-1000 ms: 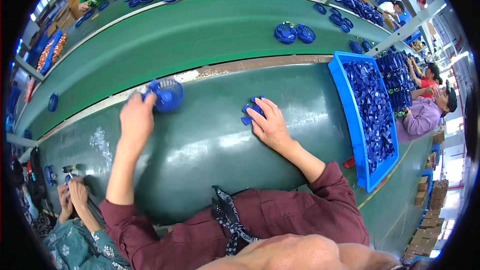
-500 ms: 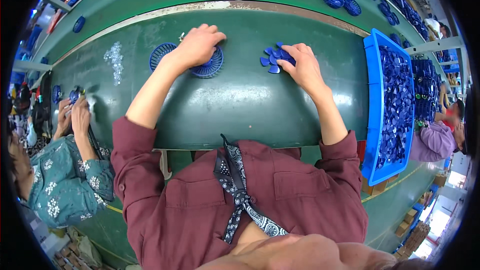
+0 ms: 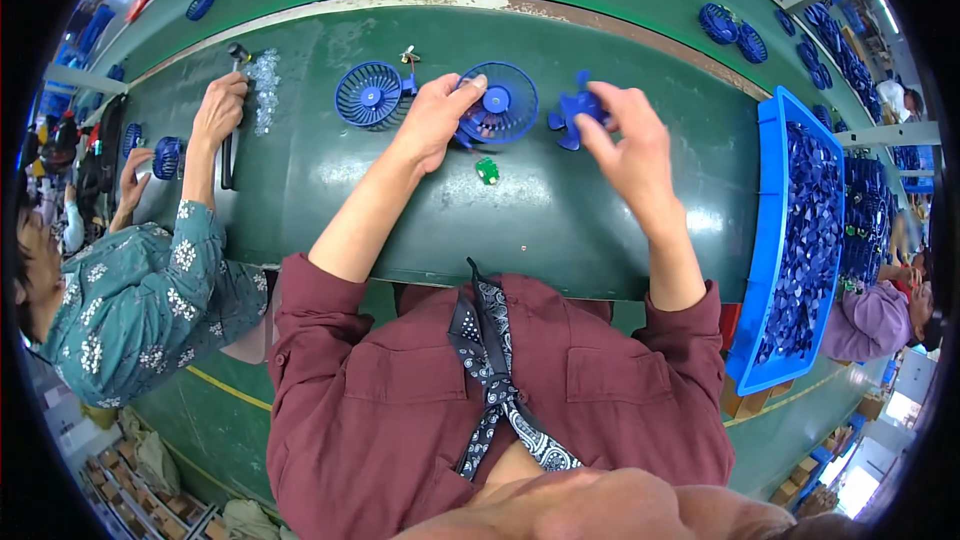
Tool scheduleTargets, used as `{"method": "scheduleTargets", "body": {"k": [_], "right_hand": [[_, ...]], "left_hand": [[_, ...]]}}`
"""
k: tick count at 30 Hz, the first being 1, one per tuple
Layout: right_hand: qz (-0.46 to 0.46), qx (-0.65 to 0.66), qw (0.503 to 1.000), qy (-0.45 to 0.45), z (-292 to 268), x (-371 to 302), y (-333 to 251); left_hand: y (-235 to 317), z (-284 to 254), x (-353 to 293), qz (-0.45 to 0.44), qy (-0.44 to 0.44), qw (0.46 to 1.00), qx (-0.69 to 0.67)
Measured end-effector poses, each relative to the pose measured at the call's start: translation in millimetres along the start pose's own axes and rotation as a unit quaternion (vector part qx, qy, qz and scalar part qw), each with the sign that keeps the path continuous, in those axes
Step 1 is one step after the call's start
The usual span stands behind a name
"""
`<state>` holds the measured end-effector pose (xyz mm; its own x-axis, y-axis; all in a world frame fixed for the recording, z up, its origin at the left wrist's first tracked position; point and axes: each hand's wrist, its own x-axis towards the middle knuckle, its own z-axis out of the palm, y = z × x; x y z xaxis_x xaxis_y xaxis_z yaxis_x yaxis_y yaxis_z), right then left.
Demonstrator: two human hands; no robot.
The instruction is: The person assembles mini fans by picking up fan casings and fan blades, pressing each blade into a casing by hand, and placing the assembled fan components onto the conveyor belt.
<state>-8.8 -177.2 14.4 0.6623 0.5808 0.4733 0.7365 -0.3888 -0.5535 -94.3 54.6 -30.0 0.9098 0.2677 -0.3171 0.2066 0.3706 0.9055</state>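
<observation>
My left hand [image 3: 440,118] grips the left rim of a round blue fan guard [image 3: 515,105], raised a little off the table with its thumb over the edge. A small green circuit board [image 3: 487,171] shows just below the guard. To the right, my right hand [image 3: 635,135] pinches a dark blue fan blade [image 3: 570,120] between thumb and fingers; part of it is hidden behind them. Left of my left hand lies a second blue fan guard [image 3: 368,95], with a small metal motor [image 3: 409,56] and a blue piece beside it.
A blue tray [image 3: 742,325] heaped with dark blue blades stands at the table's right end. Small clear plastic pieces [image 3: 265,90] lie at the left. There a co-worker's hand [image 3: 220,108] holds a black-headed tool. More guards [image 3: 735,30] sit beyond the table's far edge.
My left hand has lifted one fan guard and brought it right; the green board now shows. The blade pile has given way to a single fan blade in my right hand. The co-worker has reached forward.
</observation>
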Motion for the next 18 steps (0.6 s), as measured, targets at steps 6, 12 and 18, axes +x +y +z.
{"method": "scheduleTargets", "body": {"k": [6, 12, 18], "right_hand": [[-0.089, -0.075, 0.991, -0.071, 35, 6, -40], [-0.093, -0.087, 0.989, -0.076, 60, 16, -40], [-0.125, -0.021, 0.992, -0.002, 65, 23, -43]], "left_hand": [[-7, 8, -9, 0.008, -0.052, 0.995, -0.087], [-5, 13, -19, 0.033, -0.057, 0.997, -0.047], [-13, -2, -15, 0.101, -0.008, 0.994, -0.039]]}}
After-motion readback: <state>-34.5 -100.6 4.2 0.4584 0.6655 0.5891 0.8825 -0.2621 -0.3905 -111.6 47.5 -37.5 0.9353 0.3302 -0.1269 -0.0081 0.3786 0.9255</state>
